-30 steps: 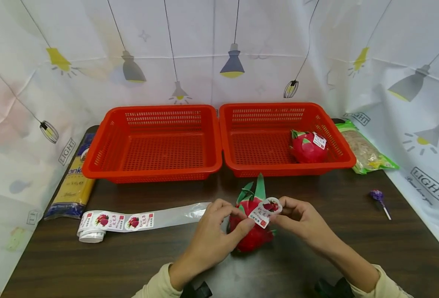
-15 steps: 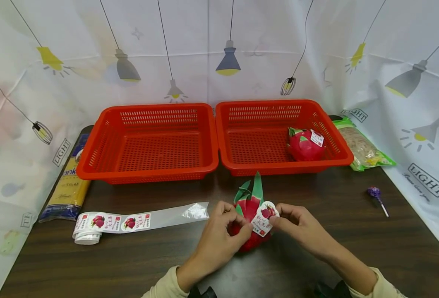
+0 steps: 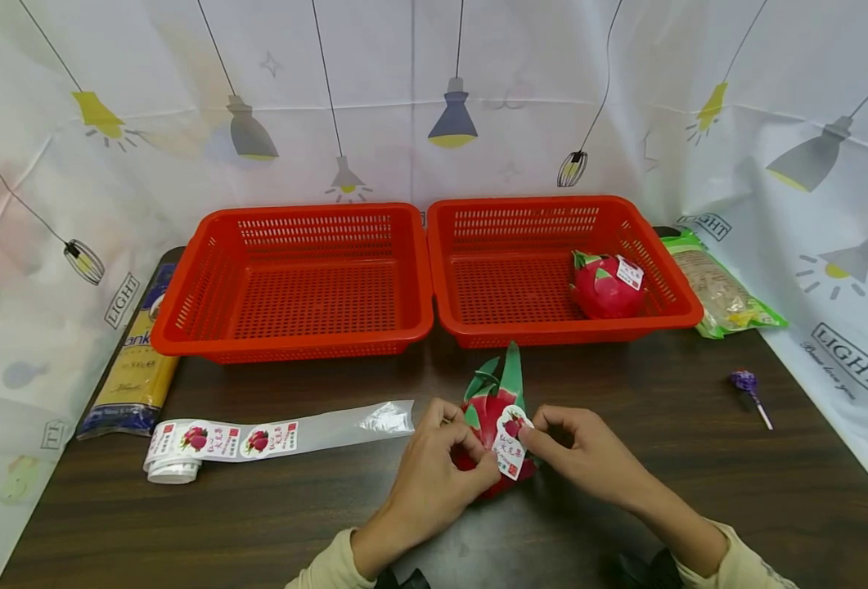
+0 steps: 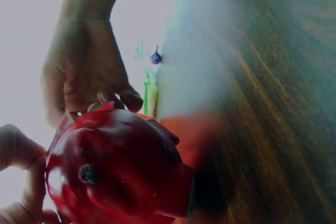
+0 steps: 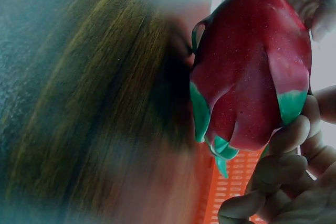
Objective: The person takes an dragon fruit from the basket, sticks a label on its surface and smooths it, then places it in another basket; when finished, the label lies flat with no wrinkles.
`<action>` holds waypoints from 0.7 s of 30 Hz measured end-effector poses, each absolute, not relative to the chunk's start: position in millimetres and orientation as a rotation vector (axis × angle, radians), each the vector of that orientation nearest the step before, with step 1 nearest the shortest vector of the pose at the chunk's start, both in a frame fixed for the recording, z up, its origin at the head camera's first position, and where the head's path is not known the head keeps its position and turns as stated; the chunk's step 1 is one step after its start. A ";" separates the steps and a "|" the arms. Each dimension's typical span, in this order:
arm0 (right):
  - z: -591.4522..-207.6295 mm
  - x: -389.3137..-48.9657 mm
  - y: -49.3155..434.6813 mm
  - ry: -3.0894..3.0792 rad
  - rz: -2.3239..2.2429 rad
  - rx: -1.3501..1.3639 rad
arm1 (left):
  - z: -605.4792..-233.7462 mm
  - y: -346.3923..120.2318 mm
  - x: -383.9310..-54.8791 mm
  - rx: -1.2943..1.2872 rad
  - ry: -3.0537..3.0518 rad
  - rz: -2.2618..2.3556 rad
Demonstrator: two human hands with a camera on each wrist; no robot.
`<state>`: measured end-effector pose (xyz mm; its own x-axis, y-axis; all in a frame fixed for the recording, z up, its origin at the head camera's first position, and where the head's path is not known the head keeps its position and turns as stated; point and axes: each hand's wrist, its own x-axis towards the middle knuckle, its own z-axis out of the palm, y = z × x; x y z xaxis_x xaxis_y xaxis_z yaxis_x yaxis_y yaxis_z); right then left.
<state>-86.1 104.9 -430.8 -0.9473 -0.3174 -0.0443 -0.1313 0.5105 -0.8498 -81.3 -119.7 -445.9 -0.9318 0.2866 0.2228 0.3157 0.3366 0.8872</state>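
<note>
A dragon fruit (image 3: pixel 483 413), red with green leaf tips pointing away, rests on the table at the front middle. Against its upper side lies a white sticker (image 3: pixel 509 454) printed with a fruit picture and red characters. My left hand (image 3: pixel 434 470) pinches the sticker's lower left edge between thumb and fingers. At the upper right edge, my right hand (image 3: pixel 588 450) pinches it. The left wrist view shows the stem end of the dragon fruit (image 4: pixel 126 166); its smooth side (image 5: pixel 247 66) fills much of the right wrist view. The sticker's underside is hidden.
A sticker roll (image 3: pixel 173 458) lies left with its backing strip (image 3: pixel 338 429) stretched right. Two red baskets (image 3: pixel 294 347) (image 3: pixel 573 334) stand behind; the right one holds another labelled dragon fruit (image 3: pixel 606 286). Yellow pasta pack (image 3: pixel 128 372), green-edged bag (image 3: pixel 724 286) and lollipop (image 3: pixel 748 388) flank them.
The sticker has turned more upright and moved left onto the dragon fruit, its top end lowered. My right hand has come left and closer to the fruit. The left hand keeps nearly its place.
</note>
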 end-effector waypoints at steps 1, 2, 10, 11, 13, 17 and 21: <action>-430.6 -86.2 104.5 2.560 -1.406 -0.379 | -446.3 -119.8 -81.5 -0.571 -2.548 -1.699; -430.4 -86.6 104.1 2.569 -1.397 -0.368 | -446.6 -119.9 -81.6 -0.568 -2.550 -1.697; -430.9 -90.6 103.8 2.624 -1.379 -0.312 | -449.2 -120.3 -81.4 -0.543 -2.540 -1.717; -431.2 -91.2 103.8 2.622 -1.382 -0.321 | -449.6 -120.5 -81.3 -0.543 -2.534 -1.727; -431.9 -92.5 104.0 2.619 -1.385 -0.338 | -450.1 -120.8 -81.0 -0.542 -2.522 -1.736; -432.8 -95.6 105.6 2.596 -1.414 -0.387 | -451.5 -121.5 -80.3 -0.541 -2.505 -1.753; -432.9 -98.7 106.8 2.564 -1.431 -0.411 | -452.1 -122.5 -78.8 -0.516 -2.503 -1.781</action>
